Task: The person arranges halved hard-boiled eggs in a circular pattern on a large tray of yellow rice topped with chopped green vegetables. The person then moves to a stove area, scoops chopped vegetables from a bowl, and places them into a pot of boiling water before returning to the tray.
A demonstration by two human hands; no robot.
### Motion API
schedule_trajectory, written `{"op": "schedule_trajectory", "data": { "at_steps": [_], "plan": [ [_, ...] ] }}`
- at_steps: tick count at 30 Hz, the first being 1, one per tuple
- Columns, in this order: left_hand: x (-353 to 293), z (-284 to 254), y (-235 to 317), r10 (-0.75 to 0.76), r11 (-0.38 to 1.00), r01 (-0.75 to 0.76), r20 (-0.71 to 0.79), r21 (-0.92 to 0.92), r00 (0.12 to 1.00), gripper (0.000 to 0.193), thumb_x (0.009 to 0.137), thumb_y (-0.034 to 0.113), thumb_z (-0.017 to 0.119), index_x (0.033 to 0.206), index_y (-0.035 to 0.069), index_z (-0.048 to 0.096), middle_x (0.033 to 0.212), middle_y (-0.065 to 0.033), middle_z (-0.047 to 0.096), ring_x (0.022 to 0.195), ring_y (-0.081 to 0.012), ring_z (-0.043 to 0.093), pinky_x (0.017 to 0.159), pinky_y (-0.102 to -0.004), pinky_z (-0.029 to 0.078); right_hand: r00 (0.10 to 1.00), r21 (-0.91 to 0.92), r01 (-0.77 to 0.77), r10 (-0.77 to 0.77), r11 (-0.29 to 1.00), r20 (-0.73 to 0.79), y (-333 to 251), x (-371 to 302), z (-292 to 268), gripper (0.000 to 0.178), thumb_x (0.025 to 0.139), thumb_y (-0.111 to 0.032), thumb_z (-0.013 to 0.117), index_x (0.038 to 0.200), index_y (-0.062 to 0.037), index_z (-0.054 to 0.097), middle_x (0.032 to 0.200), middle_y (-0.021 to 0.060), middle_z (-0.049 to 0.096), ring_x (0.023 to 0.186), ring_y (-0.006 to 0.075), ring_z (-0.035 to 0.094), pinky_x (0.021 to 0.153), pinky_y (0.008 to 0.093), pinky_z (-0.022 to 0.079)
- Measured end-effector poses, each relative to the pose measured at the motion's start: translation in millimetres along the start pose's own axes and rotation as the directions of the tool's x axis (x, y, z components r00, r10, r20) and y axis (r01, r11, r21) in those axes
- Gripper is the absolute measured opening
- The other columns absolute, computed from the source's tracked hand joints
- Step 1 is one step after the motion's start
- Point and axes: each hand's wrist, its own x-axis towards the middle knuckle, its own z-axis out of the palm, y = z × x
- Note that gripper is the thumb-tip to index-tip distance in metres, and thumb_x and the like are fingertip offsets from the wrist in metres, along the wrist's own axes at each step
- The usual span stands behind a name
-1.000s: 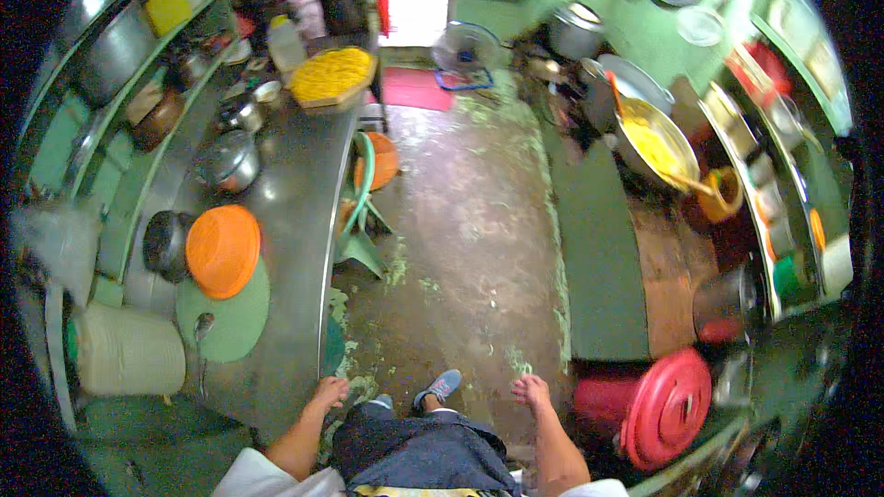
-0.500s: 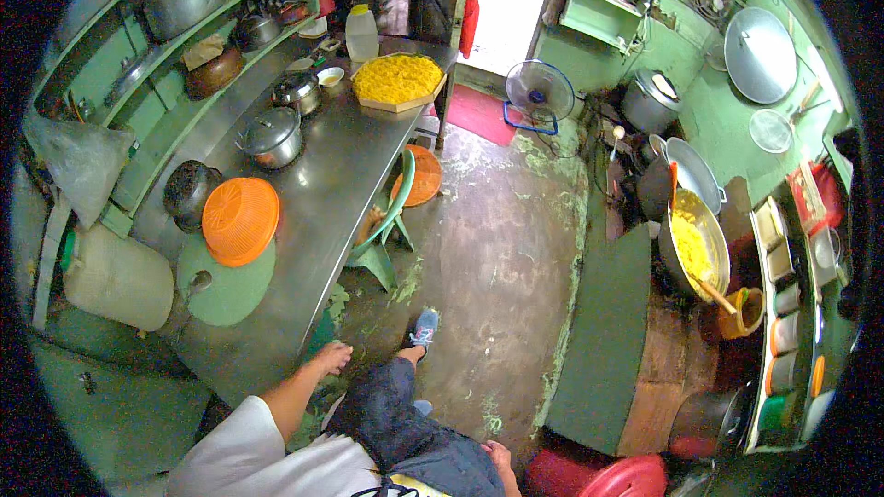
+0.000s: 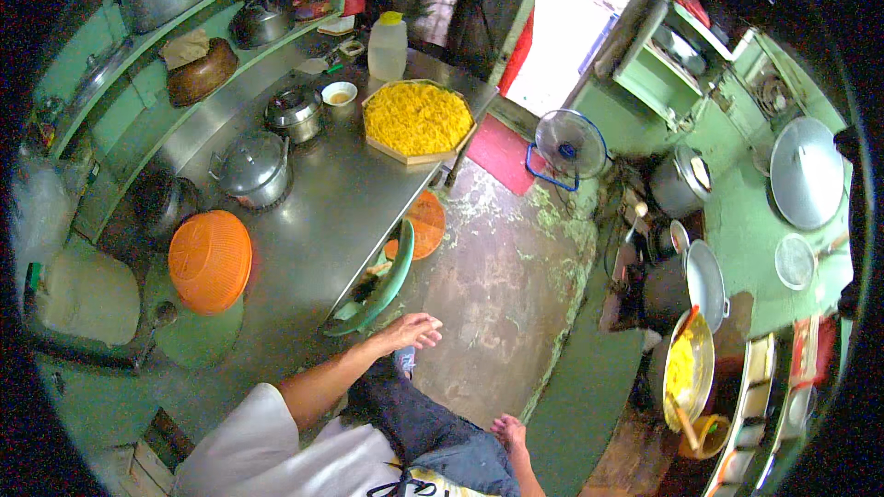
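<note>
My left hand (image 3: pixel 407 332) reaches forward over the floor beside the metal table (image 3: pixel 313 207), its fingers stretched out and nothing in them. Nearest to it is a green plastic chair (image 3: pixel 391 285), tucked partly under the table edge. Low at my right side hangs my right hand (image 3: pixel 509 431), empty, with loosely bent fingers apart. On the table's far end sits a tray of yellow noodle-like food (image 3: pixel 419 120). To the right, a large wok (image 3: pixel 704 373) holds more yellow food, with a wooden-handled utensil (image 3: pixel 682 419) leaning in it.
Lidded pots (image 3: pixel 253 170), a small bowl (image 3: pixel 340 94) and a yellow-capped jug (image 3: pixel 388 48) stand on the table. An orange basket (image 3: pixel 210 262) lies upside down at left. Beyond the floor are an orange stool (image 3: pixel 426 225), a blue-rimmed fan (image 3: pixel 569 149), a pink mat (image 3: pixel 502 155) and a bright doorway.
The view has moved forward along the table and turned, so the food tray appears closer. My left hand has swung up and forward; my right hand has risen slightly into view.
</note>
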Motion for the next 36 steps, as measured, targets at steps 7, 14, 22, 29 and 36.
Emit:
{"op": "schedule_trajectory", "data": {
  "at_steps": [7,14,22,29,36],
  "plan": [
    [16.0,-75.0,62.2,0.095,0.972,-0.141,-0.235,-0.186,0.967,0.044,0.098,0.043,0.054,0.124,0.008,0.058,0.115,-0.0103,0.068,0.099,-0.0197,0.067,0.085,-0.0340,0.052,0.991,-0.357,0.029,0.019,0.934,0.130,-188.6,94.5,80.0,0.033,0.092,-0.029,0.055,0.119,-0.0098,0.056,0.103,0.0115,0.070,0.084,0.0253,0.069,0.065,0.0401,0.052],
    [27.0,-114.9,77.8,0.114,0.841,-0.363,-0.524,-0.401,0.844,0.057,0.098,0.047,0.048,0.134,0.003,0.050,0.127,-0.0159,0.061,0.112,-0.0265,0.062,0.097,-0.0404,0.049,0.810,-0.556,0.563,-0.274,0.611,0.519,-383.0,283.7,153.2,0.049,0.098,-0.035,0.052,0.118,0.0081,0.060,0.102,0.0220,0.070,0.086,0.0293,0.070,0.075,0.0399,0.057],
    [167.7,-102.3,122.7,0.017,0.505,-0.517,-0.591,-0.691,0.807,0.058,0.098,0.045,0.050,0.138,0.003,0.044,0.134,-0.0167,0.056,0.121,-0.0297,0.057,0.102,-0.0434,0.046,0.332,-0.088,0.926,-0.680,0.367,0.654,-743.3,439.4,419.2,0.034,0.101,-0.027,0.045,0.102,0.0015,0.064,0.095,0.0098,0.068,0.082,0.0229,0.060,0.080,0.0364,0.050],
    [286.0,-89.2,142.3,-0.212,0.221,-0.678,-0.713,-0.701,0.668,0.063,0.097,0.051,0.050,0.136,0.003,0.045,0.139,-0.0166,0.052,0.129,-0.0330,0.050,0.107,-0.0489,0.040,0.286,-0.214,0.917,-0.180,0.337,0.941,-836.7,398.4,710.3,0.046,0.099,-0.041,0.048,0.127,-0.0057,0.057,0.123,0.0141,0.062,0.106,0.0230,0.059,0.082,0.0376,0.044],
    [349.5,-82.1,186.4,-0.312,-0.195,-0.831,-0.770,-0.521,0.556,0.070,0.093,0.064,0.048,0.119,-0.001,0.055,0.131,-0.0195,0.057,0.125,-0.0367,0.052,0.107,-0.0510,0.041,0.188,-0.190,0.982,0.129,0.007,0.974,-802.0,365.4,810.2,0.054,0.101,-0.041,0.042,0.142,-0.0070,0.047,0.138,0.0178,0.053,0.126,0.0287,0.051,0.107,0.0462,0.037]
  ]
}}
